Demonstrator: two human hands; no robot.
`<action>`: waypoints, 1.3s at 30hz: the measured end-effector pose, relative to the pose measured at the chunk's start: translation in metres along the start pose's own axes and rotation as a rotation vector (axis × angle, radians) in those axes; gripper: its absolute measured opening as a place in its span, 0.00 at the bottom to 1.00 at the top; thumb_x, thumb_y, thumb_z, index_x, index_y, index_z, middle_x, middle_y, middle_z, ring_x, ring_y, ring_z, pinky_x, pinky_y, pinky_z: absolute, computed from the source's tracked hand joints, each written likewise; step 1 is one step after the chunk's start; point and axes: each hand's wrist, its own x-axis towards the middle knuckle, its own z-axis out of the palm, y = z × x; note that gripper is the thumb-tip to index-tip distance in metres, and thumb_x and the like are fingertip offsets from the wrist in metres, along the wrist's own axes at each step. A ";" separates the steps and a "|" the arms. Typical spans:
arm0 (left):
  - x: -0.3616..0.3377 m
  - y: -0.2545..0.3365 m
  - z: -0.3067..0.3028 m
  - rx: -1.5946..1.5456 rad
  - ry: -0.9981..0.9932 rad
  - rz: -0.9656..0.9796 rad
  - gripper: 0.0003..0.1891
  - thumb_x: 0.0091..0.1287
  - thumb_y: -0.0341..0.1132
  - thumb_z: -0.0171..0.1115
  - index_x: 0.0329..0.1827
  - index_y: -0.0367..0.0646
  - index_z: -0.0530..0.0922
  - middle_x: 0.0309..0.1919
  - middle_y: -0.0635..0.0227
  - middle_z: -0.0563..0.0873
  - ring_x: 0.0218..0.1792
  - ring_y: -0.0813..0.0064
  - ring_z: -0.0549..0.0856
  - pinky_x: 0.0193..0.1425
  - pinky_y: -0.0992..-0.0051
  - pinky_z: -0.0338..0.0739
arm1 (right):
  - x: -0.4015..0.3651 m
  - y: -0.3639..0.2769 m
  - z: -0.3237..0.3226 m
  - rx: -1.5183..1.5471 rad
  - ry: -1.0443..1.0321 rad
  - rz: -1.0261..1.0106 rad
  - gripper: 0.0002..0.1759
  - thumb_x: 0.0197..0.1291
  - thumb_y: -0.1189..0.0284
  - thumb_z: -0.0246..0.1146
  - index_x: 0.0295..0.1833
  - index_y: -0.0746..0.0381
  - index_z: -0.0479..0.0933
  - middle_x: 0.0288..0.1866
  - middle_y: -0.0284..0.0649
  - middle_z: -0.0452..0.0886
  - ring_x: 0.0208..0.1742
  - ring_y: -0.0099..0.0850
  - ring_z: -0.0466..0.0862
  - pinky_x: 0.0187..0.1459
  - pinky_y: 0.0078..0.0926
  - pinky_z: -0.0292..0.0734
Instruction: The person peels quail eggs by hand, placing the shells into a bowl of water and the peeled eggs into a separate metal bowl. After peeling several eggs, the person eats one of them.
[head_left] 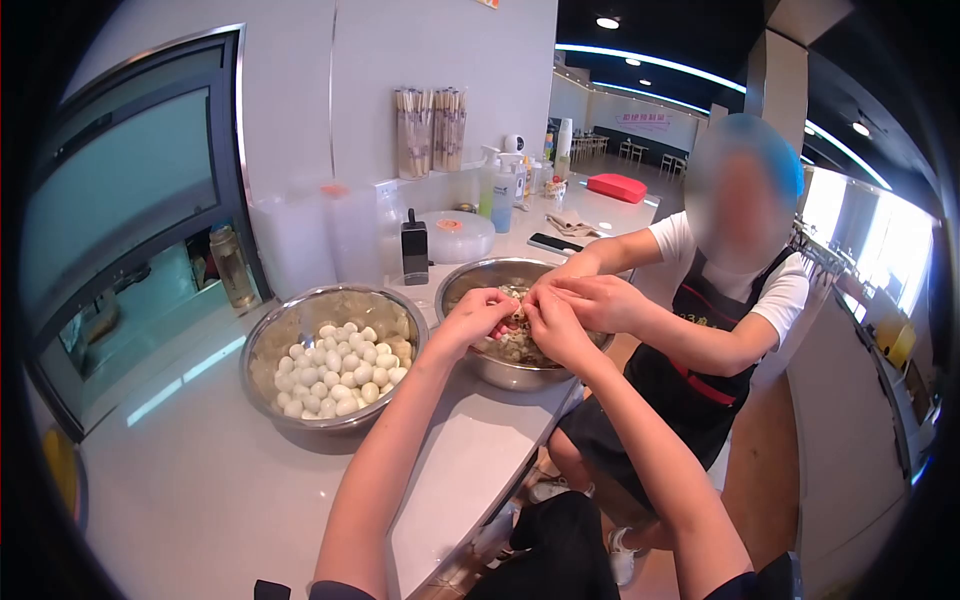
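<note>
My left hand (477, 318) is over the near-left side of a steel bowl (520, 376), its fingers curled in a pinch. Close beside it, my right hand (553, 325) is also closed, fingertips pointing down toward the bowl's middle. Whatever my fingertips hold is too small and hidden to make out. Pale and brownish bits that look like eggshell (512, 348) lie in this bowl. A co-worker's hand (607, 302) overlaps mine from the right. To the left, a second steel bowl (262, 345) holds a heap of white peeled eggs (340, 368).
A co-worker in a dark apron (690, 385) stands across the counter corner. Behind the bowls are a black box-shaped item (414, 250), a round plastic container (455, 237), pump bottles (502, 200) and a phone (555, 244). A red container (616, 187) is farther back.
</note>
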 end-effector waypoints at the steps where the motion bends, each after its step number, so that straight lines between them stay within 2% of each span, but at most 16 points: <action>1: 0.003 0.004 0.001 -0.028 -0.026 0.024 0.10 0.60 0.37 0.54 0.35 0.39 0.75 0.22 0.70 0.78 0.21 0.84 0.75 0.25 0.86 0.70 | 0.003 0.002 -0.002 -0.008 0.024 0.032 0.04 0.54 0.77 0.49 0.32 0.69 0.65 0.29 0.54 0.72 0.35 0.47 0.73 0.38 0.37 0.67; 6: -0.005 0.017 0.002 -0.087 -0.031 -0.030 0.10 0.59 0.32 0.55 0.43 0.42 0.73 0.32 0.70 0.78 0.31 0.82 0.78 0.34 0.83 0.71 | 0.000 0.007 0.000 -0.086 0.070 0.011 0.05 0.51 0.79 0.51 0.32 0.70 0.65 0.29 0.55 0.72 0.35 0.50 0.73 0.38 0.40 0.66; 11: -0.002 0.014 0.001 -0.187 -0.056 -0.005 0.12 0.59 0.30 0.53 0.46 0.41 0.72 0.33 0.69 0.78 0.33 0.82 0.78 0.35 0.84 0.71 | 0.001 0.005 -0.001 -0.050 0.077 0.033 0.05 0.50 0.78 0.53 0.32 0.69 0.65 0.30 0.54 0.73 0.34 0.49 0.74 0.35 0.39 0.67; 13: -0.001 0.008 0.002 -0.140 0.054 0.090 0.12 0.59 0.29 0.53 0.47 0.39 0.73 0.33 0.69 0.78 0.34 0.82 0.77 0.36 0.84 0.71 | 0.001 -0.001 -0.003 0.108 0.130 -0.023 0.06 0.51 0.77 0.55 0.34 0.68 0.68 0.28 0.45 0.74 0.31 0.35 0.77 0.32 0.29 0.71; 16: 0.003 0.002 -0.003 -0.145 -0.019 0.104 0.13 0.59 0.29 0.53 0.47 0.38 0.73 0.34 0.68 0.79 0.34 0.82 0.77 0.37 0.84 0.73 | 0.000 -0.012 -0.007 0.210 0.058 0.012 0.08 0.50 0.74 0.57 0.34 0.66 0.68 0.30 0.48 0.74 0.33 0.40 0.76 0.35 0.31 0.70; 18: -0.001 0.008 0.000 -0.208 0.000 0.041 0.14 0.59 0.28 0.53 0.48 0.35 0.73 0.36 0.65 0.79 0.32 0.80 0.78 0.39 0.83 0.74 | -0.002 -0.018 -0.012 0.306 0.060 0.122 0.09 0.51 0.72 0.58 0.35 0.66 0.71 0.31 0.47 0.76 0.32 0.37 0.78 0.35 0.29 0.71; 19: -0.003 0.013 0.001 -0.224 -0.005 -0.001 0.14 0.59 0.29 0.53 0.47 0.33 0.73 0.36 0.64 0.79 0.33 0.79 0.79 0.37 0.84 0.75 | -0.003 -0.011 -0.011 0.250 0.086 0.044 0.10 0.51 0.71 0.58 0.35 0.66 0.71 0.30 0.47 0.77 0.32 0.37 0.78 0.35 0.28 0.71; 21: -0.003 0.011 -0.001 -0.268 -0.030 0.028 0.15 0.58 0.30 0.54 0.47 0.31 0.71 0.37 0.60 0.79 0.33 0.77 0.80 0.38 0.82 0.77 | -0.004 -0.017 -0.015 0.407 0.022 0.168 0.09 0.52 0.71 0.58 0.35 0.65 0.72 0.30 0.41 0.78 0.29 0.27 0.78 0.26 0.21 0.72; 22: -0.001 0.010 -0.002 -0.275 -0.048 0.047 0.16 0.58 0.30 0.53 0.47 0.30 0.70 0.37 0.59 0.79 0.32 0.75 0.81 0.39 0.81 0.77 | -0.005 -0.023 -0.021 0.426 -0.005 0.215 0.10 0.53 0.71 0.59 0.41 0.63 0.73 0.32 0.36 0.77 0.31 0.21 0.77 0.23 0.16 0.74; 24: -0.004 0.012 0.000 -0.276 -0.025 0.026 0.15 0.59 0.32 0.53 0.47 0.31 0.71 0.35 0.60 0.80 0.30 0.73 0.82 0.35 0.82 0.77 | -0.003 -0.012 -0.016 0.493 0.027 0.178 0.08 0.53 0.72 0.58 0.37 0.65 0.75 0.30 0.35 0.78 0.29 0.20 0.77 0.22 0.14 0.74; 25: -0.004 0.011 -0.001 -0.259 -0.033 0.024 0.15 0.59 0.33 0.53 0.46 0.33 0.71 0.34 0.62 0.80 0.29 0.74 0.82 0.33 0.81 0.77 | -0.003 -0.013 -0.017 0.528 0.038 0.206 0.08 0.52 0.73 0.58 0.36 0.66 0.75 0.27 0.36 0.78 0.28 0.21 0.77 0.24 0.16 0.73; 26: -0.006 0.012 0.000 -0.236 -0.037 0.045 0.15 0.59 0.35 0.53 0.45 0.35 0.71 0.33 0.62 0.80 0.26 0.76 0.81 0.30 0.82 0.76 | -0.001 0.001 -0.006 0.374 0.157 0.013 0.08 0.49 0.74 0.59 0.35 0.66 0.75 0.24 0.38 0.78 0.27 0.23 0.78 0.27 0.20 0.73; 28: -0.007 0.014 0.007 -0.148 0.018 0.028 0.16 0.59 0.40 0.53 0.44 0.36 0.70 0.30 0.65 0.80 0.22 0.79 0.79 0.21 0.86 0.72 | -0.007 -0.013 -0.016 0.404 0.151 0.018 0.06 0.46 0.74 0.59 0.31 0.66 0.74 0.24 0.42 0.77 0.26 0.27 0.77 0.29 0.24 0.70; 29: -0.004 0.013 0.007 -0.148 0.026 0.024 0.11 0.59 0.37 0.52 0.40 0.39 0.72 0.27 0.67 0.80 0.19 0.81 0.78 0.18 0.88 0.69 | -0.004 -0.007 -0.010 0.373 0.178 -0.033 0.06 0.44 0.75 0.59 0.29 0.66 0.73 0.25 0.45 0.77 0.29 0.33 0.77 0.32 0.27 0.70; 34: -0.002 0.009 0.009 -0.091 0.084 0.042 0.10 0.61 0.38 0.50 0.38 0.42 0.72 0.23 0.74 0.77 0.17 0.86 0.75 0.17 0.89 0.64 | -0.005 -0.010 -0.009 0.295 0.187 -0.043 0.06 0.42 0.77 0.59 0.29 0.66 0.71 0.27 0.45 0.75 0.33 0.39 0.76 0.34 0.30 0.69; 39: 0.006 -0.001 -0.004 -0.015 0.034 0.077 0.07 0.62 0.37 0.51 0.36 0.43 0.73 0.23 0.78 0.74 0.20 0.91 0.69 0.23 0.90 0.64 | -0.002 -0.003 0.001 0.243 0.160 -0.063 0.06 0.43 0.78 0.57 0.30 0.65 0.69 0.28 0.45 0.74 0.34 0.42 0.74 0.35 0.33 0.67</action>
